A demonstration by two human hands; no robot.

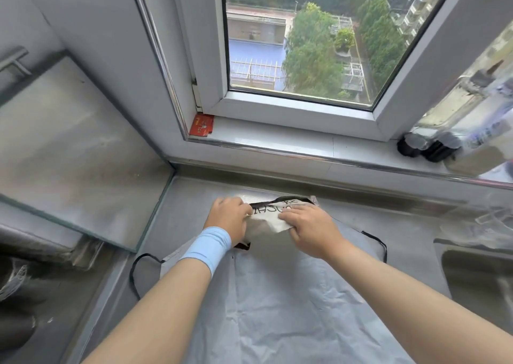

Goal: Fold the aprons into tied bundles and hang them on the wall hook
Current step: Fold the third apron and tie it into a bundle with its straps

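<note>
A pale grey apron point(277, 302) lies spread flat on the steel counter, its thin black ties point(133, 274) trailing off at both sides. Its top part point(266, 219), white with dark lettering and a dark edge, is folded over near the window sill. My left hand point(229, 218), with a light blue wristband, grips the left end of that folded part. My right hand point(308, 224) lies on its right end, fingers curled over the fold. No wall hook is in view.
A glass-topped stove surface point(69, 155) lies to the left. A sink point(480, 274) sits at the right. On the window sill point(277, 141) are a small red box point(202, 124) and plastic-wrapped bottles point(444, 130). The window stands open.
</note>
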